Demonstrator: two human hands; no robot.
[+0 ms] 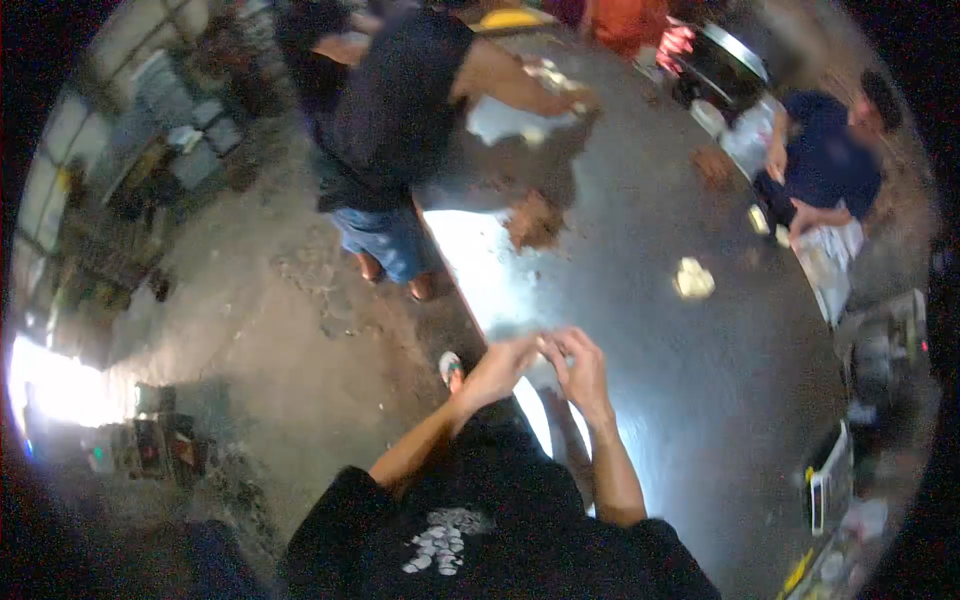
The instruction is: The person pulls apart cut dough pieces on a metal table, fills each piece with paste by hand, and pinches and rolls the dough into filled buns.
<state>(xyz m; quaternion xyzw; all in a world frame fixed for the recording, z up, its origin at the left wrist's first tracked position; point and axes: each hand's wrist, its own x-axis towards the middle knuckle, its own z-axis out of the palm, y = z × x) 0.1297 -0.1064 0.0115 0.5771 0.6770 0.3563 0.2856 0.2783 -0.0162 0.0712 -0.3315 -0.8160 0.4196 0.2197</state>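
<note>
My left hand (pixel 505 370) and my right hand (pixel 583 373) meet in front of my chest, above the near left edge of the metal table (pixel 700 400). The fingers of both are closed and pinched together at the tips. A tiny pale bit shows between the fingertips, too small and blurred to name. Farther along the table lies a pale yellow, dough-like lump (pixel 693 279), apart from my hands. A heap of brown crumbly material (pixel 533 222) rests beyond my hands, near the left edge.
A person in dark clothes (pixel 390 110) stands at the left edge, reaching over pale pieces. Another person in dark blue (pixel 825 150) sits across, by plastic bags. A second brown patch (pixel 712 168) is on the table. Concrete floor (pixel 300 330) lies to the left.
</note>
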